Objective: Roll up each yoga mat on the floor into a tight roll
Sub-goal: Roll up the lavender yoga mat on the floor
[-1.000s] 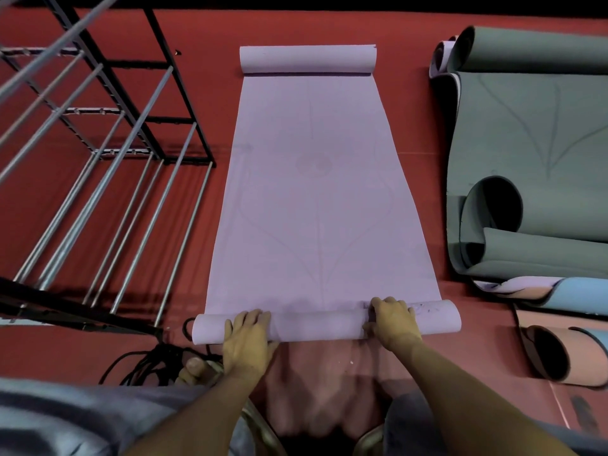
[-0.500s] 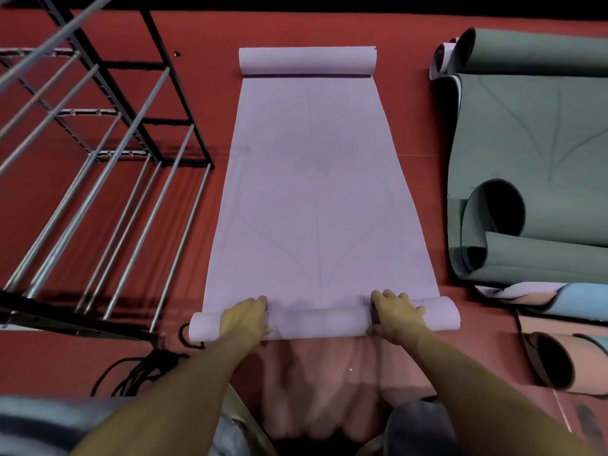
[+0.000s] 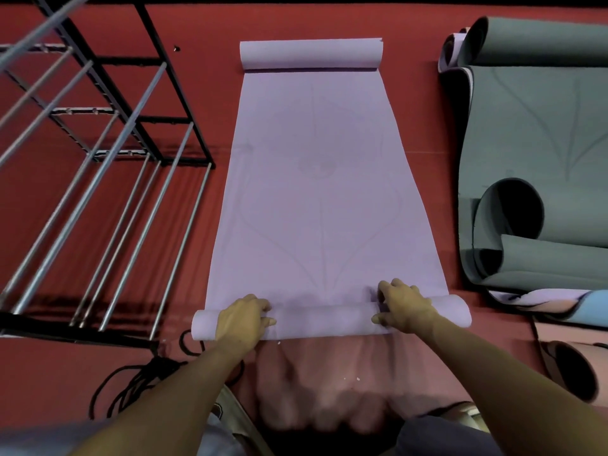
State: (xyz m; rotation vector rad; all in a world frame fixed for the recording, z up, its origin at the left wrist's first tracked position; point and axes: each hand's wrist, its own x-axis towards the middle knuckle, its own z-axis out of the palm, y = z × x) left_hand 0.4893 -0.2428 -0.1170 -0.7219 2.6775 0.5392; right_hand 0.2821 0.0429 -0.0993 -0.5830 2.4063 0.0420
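Note:
A lilac yoga mat (image 3: 316,192) lies lengthwise on the red floor, stretching away from me. Its near end is wound into a thin roll (image 3: 329,319) running left to right. My left hand (image 3: 245,319) rests over the left part of that roll with fingers curved around it. My right hand (image 3: 406,307) grips the right part, fingers hooked over the top. The far end (image 3: 311,54) of the mat curls into a second small roll.
A black and silver metal rack (image 3: 98,166) stands at the left. Loosely curled grey-green mats (image 3: 533,166) lie at the right, with blue (image 3: 592,307) and pink (image 3: 572,366) mats below them. Black cables (image 3: 138,383) lie at lower left.
Both hands have pushed the near roll forward, away from me. The roll has grown slightly thicker and less flat mat shows. A paler patch of floor is uncovered behind it.

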